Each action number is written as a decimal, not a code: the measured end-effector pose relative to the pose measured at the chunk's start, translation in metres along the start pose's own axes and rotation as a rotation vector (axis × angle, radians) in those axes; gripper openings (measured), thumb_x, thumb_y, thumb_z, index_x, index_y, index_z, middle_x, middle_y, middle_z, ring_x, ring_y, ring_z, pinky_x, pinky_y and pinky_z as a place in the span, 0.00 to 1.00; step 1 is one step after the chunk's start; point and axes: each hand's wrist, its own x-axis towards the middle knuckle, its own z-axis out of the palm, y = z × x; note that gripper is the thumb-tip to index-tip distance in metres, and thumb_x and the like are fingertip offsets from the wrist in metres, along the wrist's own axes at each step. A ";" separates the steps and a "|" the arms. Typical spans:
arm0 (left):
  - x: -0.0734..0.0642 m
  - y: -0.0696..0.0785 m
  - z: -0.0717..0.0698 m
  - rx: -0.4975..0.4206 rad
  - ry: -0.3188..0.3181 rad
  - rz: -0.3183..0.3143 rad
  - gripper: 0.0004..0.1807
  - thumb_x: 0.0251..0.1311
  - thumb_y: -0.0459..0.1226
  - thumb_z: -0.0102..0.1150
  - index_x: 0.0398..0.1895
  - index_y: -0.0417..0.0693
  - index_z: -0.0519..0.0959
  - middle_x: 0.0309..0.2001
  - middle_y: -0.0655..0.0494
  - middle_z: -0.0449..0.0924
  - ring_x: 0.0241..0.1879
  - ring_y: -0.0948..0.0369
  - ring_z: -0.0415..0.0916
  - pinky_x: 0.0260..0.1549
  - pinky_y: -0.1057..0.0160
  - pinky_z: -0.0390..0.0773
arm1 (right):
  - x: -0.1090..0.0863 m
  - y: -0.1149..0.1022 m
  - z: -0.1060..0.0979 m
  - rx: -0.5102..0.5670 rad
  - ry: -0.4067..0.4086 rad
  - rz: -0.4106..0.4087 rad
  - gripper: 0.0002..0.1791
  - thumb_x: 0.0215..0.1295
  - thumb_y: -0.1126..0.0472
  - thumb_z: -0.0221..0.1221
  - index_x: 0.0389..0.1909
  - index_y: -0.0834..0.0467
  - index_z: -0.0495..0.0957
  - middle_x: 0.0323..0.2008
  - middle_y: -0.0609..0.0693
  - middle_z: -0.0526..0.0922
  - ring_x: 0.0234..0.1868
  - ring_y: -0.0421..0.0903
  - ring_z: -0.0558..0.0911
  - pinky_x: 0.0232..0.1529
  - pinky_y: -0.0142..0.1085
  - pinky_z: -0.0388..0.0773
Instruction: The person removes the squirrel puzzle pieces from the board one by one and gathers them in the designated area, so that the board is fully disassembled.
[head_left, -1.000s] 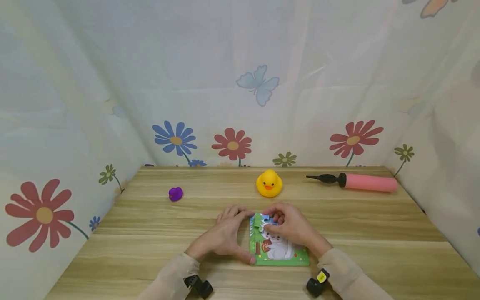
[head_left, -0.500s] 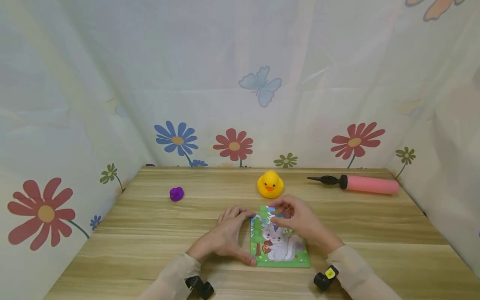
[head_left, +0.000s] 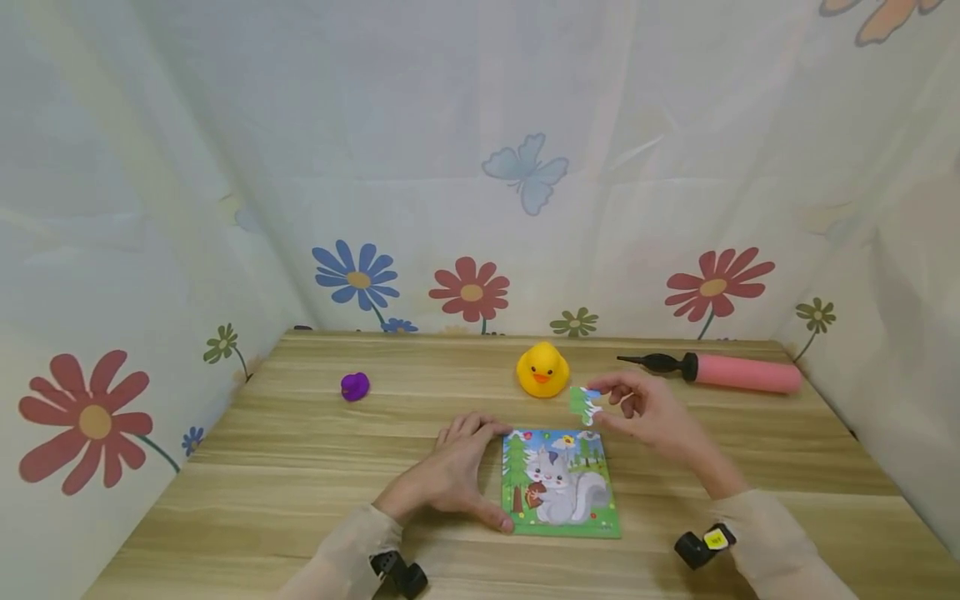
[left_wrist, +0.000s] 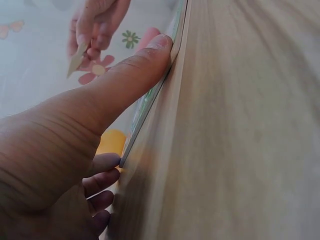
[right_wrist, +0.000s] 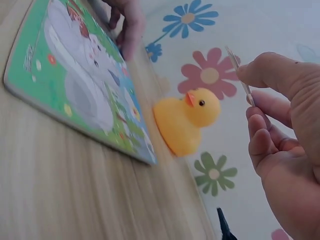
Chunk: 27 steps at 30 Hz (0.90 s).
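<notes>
A jigsaw puzzle board [head_left: 562, 487] with a grey squirrel picture lies flat on the wooden table. My left hand [head_left: 450, 475] spans its left side, thumb at the near corner and index fingertip at the far corner, steadying it. In the left wrist view, the left thumb [left_wrist: 132, 75] lies along the board's edge. Beyond the board's far right corner, my right hand [head_left: 652, 417] pinches a green and white puzzle piece [head_left: 583, 406] between thumb and fingers, raised off the table. The right wrist view shows that puzzle piece [right_wrist: 240, 75] edge-on.
A yellow rubber duck [head_left: 542, 371] stands behind the board, close to the held piece. Farther left sits a small purple duck [head_left: 356, 386]. At the back right lies a pink hand pump [head_left: 742, 372] with a black nozzle. A flowered curtain [head_left: 405, 208] surrounds the table.
My right hand has lifted the puzzle piece off the board's upper left and carried it right and away, uncovering the upper picture. My left hand has stayed at the board's left edge.
</notes>
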 end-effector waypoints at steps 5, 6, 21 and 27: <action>0.001 0.000 0.000 0.006 -0.001 -0.003 0.73 0.31 0.67 0.92 0.84 0.52 0.68 0.78 0.47 0.65 0.77 0.46 0.59 0.74 0.38 0.63 | -0.009 0.003 -0.024 -0.028 0.025 -0.025 0.19 0.72 0.62 0.75 0.62 0.55 0.88 0.53 0.54 0.86 0.47 0.49 0.79 0.41 0.31 0.80; 0.001 0.000 0.000 0.006 -0.002 -0.003 0.73 0.31 0.68 0.92 0.84 0.52 0.68 0.77 0.47 0.65 0.77 0.46 0.59 0.74 0.38 0.64 | -0.011 0.004 -0.029 -0.033 0.032 -0.026 0.19 0.72 0.62 0.75 0.62 0.55 0.87 0.53 0.54 0.85 0.47 0.48 0.79 0.41 0.31 0.80; 0.000 0.001 -0.002 -0.003 -0.015 -0.010 0.73 0.32 0.68 0.92 0.84 0.52 0.67 0.79 0.47 0.64 0.78 0.46 0.58 0.76 0.37 0.61 | -0.054 0.032 -0.086 -0.135 0.096 0.066 0.22 0.77 0.61 0.72 0.68 0.59 0.83 0.55 0.55 0.85 0.48 0.39 0.81 0.44 0.28 0.83; 0.000 0.000 -0.001 -0.002 -0.018 -0.014 0.74 0.32 0.69 0.91 0.85 0.52 0.66 0.79 0.47 0.64 0.78 0.46 0.58 0.77 0.37 0.61 | -0.069 0.056 -0.094 -0.121 0.069 0.128 0.25 0.78 0.60 0.70 0.71 0.61 0.81 0.57 0.56 0.84 0.49 0.38 0.82 0.46 0.28 0.84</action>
